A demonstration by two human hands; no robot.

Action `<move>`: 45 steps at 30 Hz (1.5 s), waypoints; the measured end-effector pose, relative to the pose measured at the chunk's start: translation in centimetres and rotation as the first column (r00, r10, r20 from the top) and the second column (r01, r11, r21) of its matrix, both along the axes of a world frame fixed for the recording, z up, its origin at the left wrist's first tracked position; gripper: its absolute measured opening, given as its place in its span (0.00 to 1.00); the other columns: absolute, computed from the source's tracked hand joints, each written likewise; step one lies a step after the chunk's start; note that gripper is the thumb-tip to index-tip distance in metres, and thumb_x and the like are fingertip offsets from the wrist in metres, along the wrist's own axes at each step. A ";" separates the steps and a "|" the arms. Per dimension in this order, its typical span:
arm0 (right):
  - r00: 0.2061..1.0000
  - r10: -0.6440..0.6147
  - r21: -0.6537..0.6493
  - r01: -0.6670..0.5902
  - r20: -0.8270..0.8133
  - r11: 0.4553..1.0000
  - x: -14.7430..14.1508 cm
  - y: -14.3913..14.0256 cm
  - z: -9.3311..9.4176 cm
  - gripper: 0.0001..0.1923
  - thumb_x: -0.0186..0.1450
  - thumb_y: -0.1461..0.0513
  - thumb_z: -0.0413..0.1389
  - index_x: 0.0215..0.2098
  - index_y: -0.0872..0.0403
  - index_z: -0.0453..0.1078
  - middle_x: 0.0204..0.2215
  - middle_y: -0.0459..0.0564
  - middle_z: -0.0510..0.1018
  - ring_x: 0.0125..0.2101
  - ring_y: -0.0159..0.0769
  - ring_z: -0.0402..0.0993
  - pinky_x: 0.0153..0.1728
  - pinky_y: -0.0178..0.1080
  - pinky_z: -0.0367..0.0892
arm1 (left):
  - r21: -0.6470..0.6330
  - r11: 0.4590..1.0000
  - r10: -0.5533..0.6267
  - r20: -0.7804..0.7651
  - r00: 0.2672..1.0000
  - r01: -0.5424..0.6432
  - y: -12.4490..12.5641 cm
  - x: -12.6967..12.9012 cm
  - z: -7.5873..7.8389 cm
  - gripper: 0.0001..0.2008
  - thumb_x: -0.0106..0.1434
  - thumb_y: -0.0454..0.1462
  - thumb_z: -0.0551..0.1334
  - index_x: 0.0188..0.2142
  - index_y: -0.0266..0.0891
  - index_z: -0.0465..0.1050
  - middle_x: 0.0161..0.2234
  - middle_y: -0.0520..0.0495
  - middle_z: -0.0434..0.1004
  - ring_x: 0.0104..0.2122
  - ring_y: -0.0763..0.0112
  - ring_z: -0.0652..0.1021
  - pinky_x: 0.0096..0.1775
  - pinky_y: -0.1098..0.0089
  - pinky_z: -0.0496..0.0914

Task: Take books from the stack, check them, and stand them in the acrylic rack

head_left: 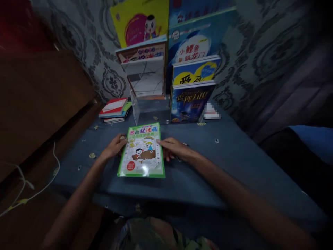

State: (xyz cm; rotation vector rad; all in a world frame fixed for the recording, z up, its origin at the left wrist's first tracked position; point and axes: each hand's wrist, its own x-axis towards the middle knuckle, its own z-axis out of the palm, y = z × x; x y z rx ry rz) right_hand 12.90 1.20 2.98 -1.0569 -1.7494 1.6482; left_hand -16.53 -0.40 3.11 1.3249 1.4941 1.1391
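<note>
A thin children's book with a green border and a cartoon cover is held face up above the front of the table. My left hand grips its left edge near the top, thumb at the edge and fingers underneath. On the opposite edge, my right hand holds it the same way, its curled fingers partly hidden. Behind the book, a clear stand carries several upright books in two columns. A dark blue book fills its front right slot, and a white-covered one leans at the left.
A small stack of books lies left of the stand. The dark cloth-covered table runs against a patterned wall. A brown wooden panel stands at the left, with a white cable below it.
</note>
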 end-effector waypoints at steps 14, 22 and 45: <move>0.859 -0.124 0.754 -0.357 0.497 0.551 -8.7 0.9 -1.5 0.23 0.71 0.64 0.47 0.62 0.61 0.65 0.62 0.62 0.71 0.62 0.45 0.67 0.63 0.47 0.60 | 0.175 0.929 -0.030 -0.844 0.536 0.327 2.4 2.2 -2.8 0.19 0.70 0.33 0.50 0.56 0.34 0.68 0.50 0.35 0.77 0.52 0.57 0.76 0.56 0.55 0.68; 0.801 -0.272 0.726 -0.269 0.534 0.633 -3.4 6.2 -5.3 0.26 0.74 0.57 0.43 0.67 0.59 0.61 0.67 0.63 0.63 0.69 0.47 0.56 0.68 0.57 0.52 | 0.149 0.934 -0.010 -0.896 0.443 0.325 1.9 2.4 -4.2 0.19 0.73 0.33 0.47 0.59 0.37 0.65 0.61 0.35 0.70 0.59 0.57 0.72 0.58 0.55 0.66; 0.813 -0.259 0.715 -0.250 0.521 0.653 -0.3 6.3 -5.5 0.28 0.75 0.55 0.39 0.68 0.59 0.58 0.70 0.60 0.60 0.69 0.49 0.54 0.68 0.59 0.47 | 0.006 0.531 -0.397 -0.882 0.255 0.847 -8.7 10.9 -2.3 0.21 0.73 0.32 0.49 0.63 0.37 0.64 0.65 0.42 0.68 0.68 0.60 0.63 0.68 0.53 0.56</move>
